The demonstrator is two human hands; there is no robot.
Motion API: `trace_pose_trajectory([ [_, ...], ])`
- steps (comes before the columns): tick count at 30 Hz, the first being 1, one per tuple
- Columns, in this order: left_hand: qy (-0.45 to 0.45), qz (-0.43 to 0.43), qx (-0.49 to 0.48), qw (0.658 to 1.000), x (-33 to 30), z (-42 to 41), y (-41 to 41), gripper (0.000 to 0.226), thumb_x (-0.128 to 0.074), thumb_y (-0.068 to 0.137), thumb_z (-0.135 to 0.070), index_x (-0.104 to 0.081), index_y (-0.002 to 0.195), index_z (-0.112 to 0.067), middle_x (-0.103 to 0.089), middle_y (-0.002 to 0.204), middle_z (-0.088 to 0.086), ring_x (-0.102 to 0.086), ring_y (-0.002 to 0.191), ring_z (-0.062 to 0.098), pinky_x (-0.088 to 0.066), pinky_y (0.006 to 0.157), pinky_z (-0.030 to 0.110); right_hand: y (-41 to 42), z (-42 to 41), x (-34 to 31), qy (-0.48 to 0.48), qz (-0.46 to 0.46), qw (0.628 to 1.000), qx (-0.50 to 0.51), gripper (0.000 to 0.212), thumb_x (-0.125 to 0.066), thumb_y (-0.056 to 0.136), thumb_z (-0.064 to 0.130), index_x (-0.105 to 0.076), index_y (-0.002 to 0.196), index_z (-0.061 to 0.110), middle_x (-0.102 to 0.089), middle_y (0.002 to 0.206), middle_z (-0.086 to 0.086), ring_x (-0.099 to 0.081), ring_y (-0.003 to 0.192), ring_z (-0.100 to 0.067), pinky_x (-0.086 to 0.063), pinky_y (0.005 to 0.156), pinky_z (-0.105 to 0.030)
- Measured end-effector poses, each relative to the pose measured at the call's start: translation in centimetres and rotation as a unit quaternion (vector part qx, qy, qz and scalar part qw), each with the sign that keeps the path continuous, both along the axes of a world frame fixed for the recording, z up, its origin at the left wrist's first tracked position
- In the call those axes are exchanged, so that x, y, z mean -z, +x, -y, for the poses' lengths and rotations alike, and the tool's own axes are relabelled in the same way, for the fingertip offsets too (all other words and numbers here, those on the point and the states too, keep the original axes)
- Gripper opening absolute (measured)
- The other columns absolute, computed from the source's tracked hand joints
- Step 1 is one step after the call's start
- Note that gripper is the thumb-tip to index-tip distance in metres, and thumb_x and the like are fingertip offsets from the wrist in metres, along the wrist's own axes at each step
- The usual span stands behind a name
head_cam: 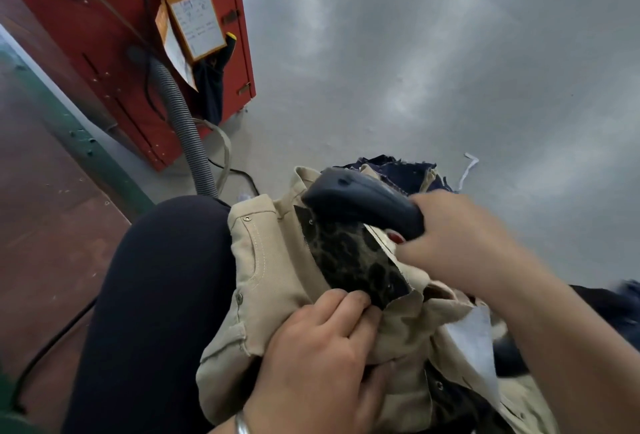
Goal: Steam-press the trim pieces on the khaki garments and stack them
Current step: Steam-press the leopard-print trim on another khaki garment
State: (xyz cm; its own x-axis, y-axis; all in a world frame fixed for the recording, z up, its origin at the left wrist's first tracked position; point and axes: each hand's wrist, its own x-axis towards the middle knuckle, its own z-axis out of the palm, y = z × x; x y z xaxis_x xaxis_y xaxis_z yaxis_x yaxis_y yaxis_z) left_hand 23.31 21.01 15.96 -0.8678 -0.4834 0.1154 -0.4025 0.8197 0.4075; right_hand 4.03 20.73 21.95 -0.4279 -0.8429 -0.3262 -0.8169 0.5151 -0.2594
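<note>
Grey concrete floor (pixel 433 69) is filling the far and right side of the view, w/ a red cabinet (pixel 114 62) standing at far left. An orange card (pixel 192 10) w/ a white sheet is hanging on the cabinet front; handwriting on it is too blurred to read. A grey ribbed hose (pixel 183 125) is running down in front of the cabinet toward the near floor, a thin black cable beside it.

Person is sitting, dark trouser leg (pixel 149 295) at near left. Khaki garment (pixel 273 270) is lying bunched on the lap, near centre, w/ metal rivets and pale stitching showing. A dark mottled trim piece (pixel 356 260) is lying on the garment's open waistband area.

Right hand (pixel 457 236) is gripping the handle of a dark handheld steamer (pixel 360 205), fingers curled round it, red-painted thumbnail showing; the steamer head is sitting over the far end of the trim piece. Can't tell if it's touching. Left hand (pixel 325 354) is holding the khaki fabric at the near edge of the trim, fingers bent together and pressing down, thumb tucked under a fold. A silver bangle (pixel 242 425) is sitting on the left wrist.

Navy cloth pieces (pixel 401 173) are lying on the floor just beyond the garment, a white scrap strip (pixel 467 170) to their right.
</note>
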Motion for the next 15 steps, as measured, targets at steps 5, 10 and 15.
trace_pose_trajectory([
  [5, -0.006, 0.001, -0.006, 1.0, 0.0, -0.5, 0.1, 0.05, -0.058, 0.073, -0.053, -0.072, 0.107, -0.019, -0.066, 0.109, -0.005, -0.064, 0.098, 0.015, -0.054, 0.071, 0.024, -1.6, 3.6, 0.4, -0.092, 0.017, 0.994, 0.057, 0.01, -0.065, 0.085, 0.027, -0.059, 0.088, 0.02, -0.066, 0.071, -0.002, -0.068, 0.065, -0.025, -0.053, 0.062, -0.03],
  [10, -0.005, 0.001, -0.004, 1.0, 0.1, -0.4, 0.1, 0.051, -0.057, 0.07, -0.053, -0.073, 0.105, -0.02, -0.066, 0.109, -0.006, -0.064, 0.098, 0.013, -0.053, 0.071, 0.021, -5.4, -0.4, -2.2, -0.118, 0.072, 0.983, 0.122, 0.013, -0.072, 0.076, 0.011, -0.06, 0.075, 0.017, -0.062, 0.044, -0.002, -0.061, 0.035, -0.012, -0.05, 0.039, -0.027],
  [15, -0.004, -0.002, -0.009, 1.0, 0.1, -0.4, -0.1, 0.05, -0.056, 0.073, -0.053, -0.074, 0.105, -0.019, -0.067, 0.109, -0.006, -0.065, 0.098, 0.012, -0.054, 0.071, 0.022, -4.4, -6.2, -3.7, 0.0, 0.076, 0.995, 0.06, 0.016, -0.072, 0.063, 0.027, -0.065, 0.075, 0.034, -0.062, 0.042, 0.001, -0.058, 0.032, -0.014, -0.047, 0.035, -0.028],
])
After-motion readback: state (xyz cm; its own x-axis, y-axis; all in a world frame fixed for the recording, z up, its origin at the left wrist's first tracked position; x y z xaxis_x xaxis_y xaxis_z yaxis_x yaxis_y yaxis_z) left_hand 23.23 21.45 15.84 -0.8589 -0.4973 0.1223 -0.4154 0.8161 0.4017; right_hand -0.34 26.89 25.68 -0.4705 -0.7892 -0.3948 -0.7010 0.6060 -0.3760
